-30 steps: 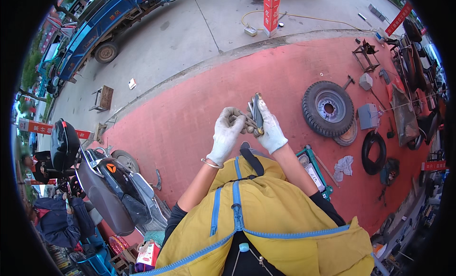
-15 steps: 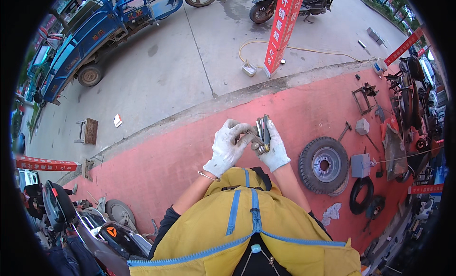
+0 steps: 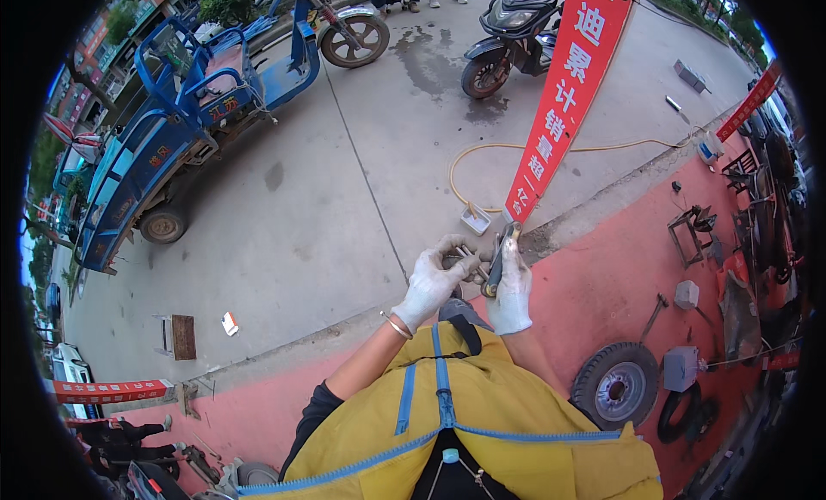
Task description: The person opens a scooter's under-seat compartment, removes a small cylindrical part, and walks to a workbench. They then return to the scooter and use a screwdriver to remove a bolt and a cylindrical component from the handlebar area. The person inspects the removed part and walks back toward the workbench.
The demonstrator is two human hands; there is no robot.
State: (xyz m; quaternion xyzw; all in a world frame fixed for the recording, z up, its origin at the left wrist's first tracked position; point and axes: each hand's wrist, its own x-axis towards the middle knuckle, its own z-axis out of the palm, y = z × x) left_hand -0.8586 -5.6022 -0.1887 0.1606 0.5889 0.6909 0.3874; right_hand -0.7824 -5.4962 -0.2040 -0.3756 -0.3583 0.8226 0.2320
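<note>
Both my hands wear white work gloves, smudged grey at the fingers. My right hand (image 3: 511, 295) is closed around a folding hex key set (image 3: 496, 269), a slim dark handle with metal parts, held upright and slightly tilted. Close beside it on the left, my left hand (image 3: 437, 280) has its fingertips pinched at thin metal pieces on the set's side. Its fingers partly cover these pieces, so how far they are folded out cannot be told. Both hands are in front of my yellow jacket, over the border between red paving and grey concrete.
A red banner post (image 3: 564, 100) stands just beyond my hands, with a white tray (image 3: 475, 219) and a hose (image 3: 594, 148) by it. At right lie a wheel (image 3: 616, 388) and a hammer (image 3: 654, 317). A blue cargo tricycle (image 3: 185, 126), a scooter (image 3: 508, 35) and a wooden stool (image 3: 182, 336) stand farther off.
My view has shifted forward toward the concrete, and the wheel and stool sit lower in it. The hex key set has turned in my right hand; my left fingers stay beside it.
</note>
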